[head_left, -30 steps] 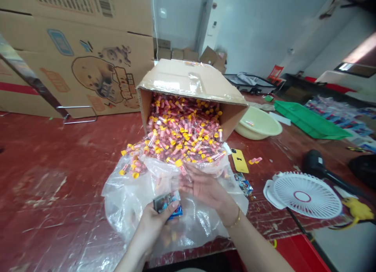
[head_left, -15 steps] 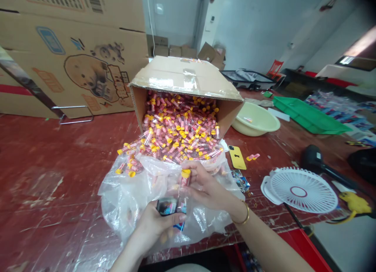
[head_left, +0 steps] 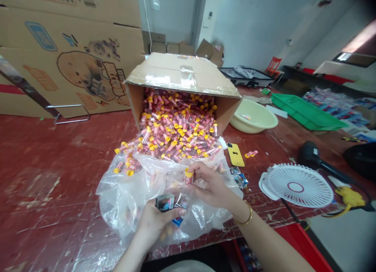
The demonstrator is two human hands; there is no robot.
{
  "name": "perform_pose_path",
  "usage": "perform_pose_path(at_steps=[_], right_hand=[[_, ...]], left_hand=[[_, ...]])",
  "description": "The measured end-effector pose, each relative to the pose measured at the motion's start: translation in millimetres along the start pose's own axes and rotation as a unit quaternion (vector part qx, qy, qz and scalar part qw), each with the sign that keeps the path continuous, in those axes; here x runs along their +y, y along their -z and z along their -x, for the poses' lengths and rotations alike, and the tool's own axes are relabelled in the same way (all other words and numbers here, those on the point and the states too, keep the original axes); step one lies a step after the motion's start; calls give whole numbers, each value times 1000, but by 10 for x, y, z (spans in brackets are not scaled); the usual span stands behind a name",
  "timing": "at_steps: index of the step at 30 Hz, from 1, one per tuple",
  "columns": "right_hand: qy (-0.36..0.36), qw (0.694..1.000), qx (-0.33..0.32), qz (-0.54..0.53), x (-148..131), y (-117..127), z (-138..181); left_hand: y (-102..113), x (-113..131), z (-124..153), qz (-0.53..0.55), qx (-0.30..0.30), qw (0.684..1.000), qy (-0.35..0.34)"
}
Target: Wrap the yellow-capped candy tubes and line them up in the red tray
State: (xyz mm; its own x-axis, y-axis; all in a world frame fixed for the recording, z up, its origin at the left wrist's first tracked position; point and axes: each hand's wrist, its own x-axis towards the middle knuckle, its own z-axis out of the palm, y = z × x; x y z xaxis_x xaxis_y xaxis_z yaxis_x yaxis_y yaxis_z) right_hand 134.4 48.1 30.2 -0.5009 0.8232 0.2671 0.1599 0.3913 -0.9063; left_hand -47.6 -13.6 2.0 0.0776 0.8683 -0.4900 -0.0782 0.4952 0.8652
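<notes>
My right hand (head_left: 210, 186) is closed on a small clear tube (head_left: 188, 177) with a yellow cap and pink contents, pinched between thumb and fingers. Just below and to the left, my left hand (head_left: 160, 221) grips small printed packets (head_left: 166, 202), dark and blue with shiny film, under its thumb. The tube is apart from the packets. Both hands are over a crumpled clear plastic bag (head_left: 117, 197). Behind them a cardboard box (head_left: 182, 74) lies on its side, and a heap of similar yellow-capped tubes (head_left: 176, 133) spills from its mouth onto the bag.
To the right are a yellow phone (head_left: 235, 154), more small packets (head_left: 239, 179), a white fan (head_left: 299, 186) and a black handheld scanner (head_left: 311, 158). A pale bowl (head_left: 254, 117) and a green tray (head_left: 308, 113) stand farther back. A large printed carton (head_left: 73, 60) is at the left.
My right hand has shifted slightly right with the tube, widening the gap to the packets. My left hand still grips them. The whole view has shifted a little.
</notes>
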Motion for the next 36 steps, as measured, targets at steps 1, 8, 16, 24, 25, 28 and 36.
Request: perform_pose_path(at_steps=[1, 8, 16, 24, 25, 28, 36], right_hand=[[5, 1000, -9, 10, -24, 13, -4], [-20, 998, -54, 38, -100, -7, -41], [-1, 1000, 4, 12, -48, 15, -7], [-6, 999, 4, 43, -98, 40, 9], [-10, 999, -1, 36, -105, 25, -1], [-73, 995, -21, -62, -63, -53, -36], [-152, 957, 20, -245, 201, -261, 116]], left_hand=[[-5, 3, 1, 4, 0, 1000, 2], [-40, 66, 24, 5, 37, 999, -23], [-59, 25, -1, -18, 32, 999, -20], [-74, 39, -22, 10, 62, 998, -16], [-81, 46, -24, 14, 62, 998, -19], [-101, 45, -29, 40, 57, 997, -23], [-173, -37, -24, 211, -9, 974, 84]])
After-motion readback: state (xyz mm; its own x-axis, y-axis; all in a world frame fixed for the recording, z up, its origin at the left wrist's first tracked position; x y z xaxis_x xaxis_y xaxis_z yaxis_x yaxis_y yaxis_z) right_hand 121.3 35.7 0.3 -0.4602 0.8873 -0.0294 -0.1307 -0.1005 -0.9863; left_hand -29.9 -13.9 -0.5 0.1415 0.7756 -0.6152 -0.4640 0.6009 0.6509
